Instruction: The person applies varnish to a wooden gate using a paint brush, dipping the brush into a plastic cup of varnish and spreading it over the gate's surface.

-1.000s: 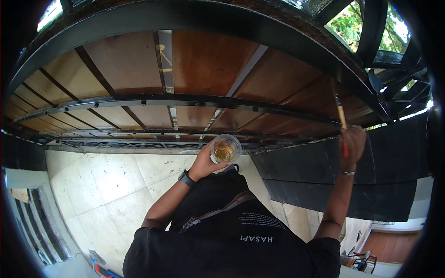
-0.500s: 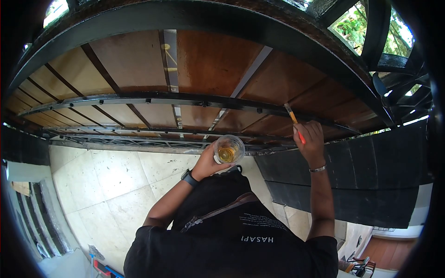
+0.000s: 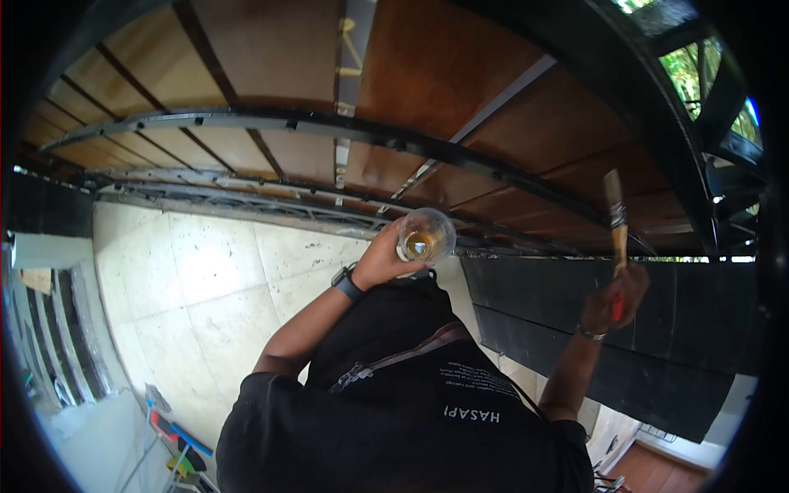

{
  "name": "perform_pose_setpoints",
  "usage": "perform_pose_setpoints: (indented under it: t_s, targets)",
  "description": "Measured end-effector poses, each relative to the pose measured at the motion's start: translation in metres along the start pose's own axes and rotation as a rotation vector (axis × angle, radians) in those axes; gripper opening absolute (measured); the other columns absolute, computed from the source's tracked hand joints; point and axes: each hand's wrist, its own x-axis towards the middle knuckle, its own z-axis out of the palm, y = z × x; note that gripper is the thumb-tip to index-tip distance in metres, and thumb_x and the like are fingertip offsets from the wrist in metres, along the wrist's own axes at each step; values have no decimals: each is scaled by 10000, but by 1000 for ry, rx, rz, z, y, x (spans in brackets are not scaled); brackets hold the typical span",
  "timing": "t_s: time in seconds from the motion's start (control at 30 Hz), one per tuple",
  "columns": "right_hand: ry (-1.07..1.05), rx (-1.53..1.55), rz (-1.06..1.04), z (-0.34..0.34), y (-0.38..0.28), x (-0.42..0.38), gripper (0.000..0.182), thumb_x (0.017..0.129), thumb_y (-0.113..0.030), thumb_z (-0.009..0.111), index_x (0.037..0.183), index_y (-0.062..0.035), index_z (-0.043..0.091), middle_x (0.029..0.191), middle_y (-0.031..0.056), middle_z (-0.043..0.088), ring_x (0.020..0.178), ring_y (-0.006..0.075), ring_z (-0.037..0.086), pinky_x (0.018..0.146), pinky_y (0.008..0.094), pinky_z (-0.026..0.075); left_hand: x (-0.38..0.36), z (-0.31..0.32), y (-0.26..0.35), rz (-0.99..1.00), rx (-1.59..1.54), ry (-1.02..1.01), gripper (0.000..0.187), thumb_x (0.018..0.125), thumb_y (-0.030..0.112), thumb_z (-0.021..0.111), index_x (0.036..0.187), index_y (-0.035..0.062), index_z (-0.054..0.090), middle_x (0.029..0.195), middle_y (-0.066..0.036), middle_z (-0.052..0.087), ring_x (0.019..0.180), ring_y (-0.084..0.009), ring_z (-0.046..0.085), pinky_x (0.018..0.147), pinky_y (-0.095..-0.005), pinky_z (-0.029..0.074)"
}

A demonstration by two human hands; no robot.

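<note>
A clear plastic cup [image 3: 427, 236] with amber liquid at its bottom is held in my left hand [image 3: 383, 261], fingers wrapped round its side. My right hand [image 3: 618, 301], slightly blurred, grips the red handle of a paintbrush [image 3: 616, 218]. The bristles point up and stand near the brown wooden panels [image 3: 526, 123], by the dark metal frame bar [image 3: 460, 156]. Whether the bristles touch a panel, I cannot tell. Some panels on the right look darker and glossier than the pale ones at the left.
Pale floor tiles [image 3: 214, 279] with dark specks lie below. A black sheet [image 3: 608, 337] hangs at the right behind my forearm. Cleaning tools with blue and red parts [image 3: 191, 438] stand at the lower left. Greenery shows through the metalwork at the upper right.
My right hand and the brush have moved right and down, with the bristles now more upright. The view has shifted, and the cup sits slightly further right and higher.
</note>
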Motion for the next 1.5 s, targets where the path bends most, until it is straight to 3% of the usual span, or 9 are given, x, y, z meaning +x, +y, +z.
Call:
perform_pose_setpoints:
  t_s: [0.13,0.2,0.6,0.73,0.9,1.03,1.1,1.4,1.5]
  targets:
    - [-131,184,204,11,-36,-83,147,979,-116,549,1017,-1,633,936,207,638,888,362,636,752,477,522,0,-3,3,-1,-33,75,769,686,286,864,1328,29,530,1287,-186,592,1205,-363,557,1034,-434,425]
    - [-377,96,383,21,-54,-109,158,979,-110,564,1060,-2,646,951,201,645,885,360,636,763,454,518,-1,-6,2,-6,-28,78,799,692,293,876,1351,29,509,1310,-179,583,1219,-348,558,1045,-420,427]
    - [-667,111,391,72,-71,-98,232,1013,-97,533,1186,20,634,1034,167,700,930,257,688,821,368,534,3,-16,10,97,-30,177,816,680,318,874,1336,1,506,1242,-206,607,1148,-383,586,995,-429,459]
    - [-602,142,429,84,-67,-110,229,1019,-105,537,1178,32,627,1056,152,699,960,235,686,851,360,534,1,-17,12,133,-30,230,796,672,324,874,1307,-7,525,1202,-197,627,1126,-380,599,986,-427,464]
    - [-470,382,799,93,-72,-111,225,1024,-123,543,1167,28,631,1085,139,687,1036,190,657,903,344,521,3,-18,12,158,-37,219,794,671,335,875,1295,-18,531,1177,-189,640,1110,-372,611,975,-425,470]
    - [-595,302,669,90,-41,-109,224,1015,-154,561,1141,5,655,1064,167,691,977,272,673,854,370,521,5,-15,7,178,-67,220,794,674,339,874,1291,-24,533,1162,-197,642,1100,-374,614,965,-422,476]
    - [-740,138,401,81,-22,-107,211,995,-140,583,1135,-3,662,1070,172,680,1010,310,649,889,405,513,6,-15,7,189,-69,214,794,674,340,874,1291,-25,533,1157,-198,643,1096,-375,615,964,-421,477]
    - [-534,37,100,56,-10,-134,159,946,-71,610,1087,-45,676,1028,158,662,1001,342,630,879,449,509,3,-13,9,169,-60,189,750,672,331,877,1254,-11,550,1149,-188,643,1093,-375,615,958,-425,476]
    - [-508,42,166,77,-36,-142,161,943,-75,615,1090,-38,672,1017,146,667,990,338,631,879,452,508,0,-14,10,141,-27,178,744,672,329,878,1252,-5,553,1160,-183,639,1104,-373,607,965,-427,469]
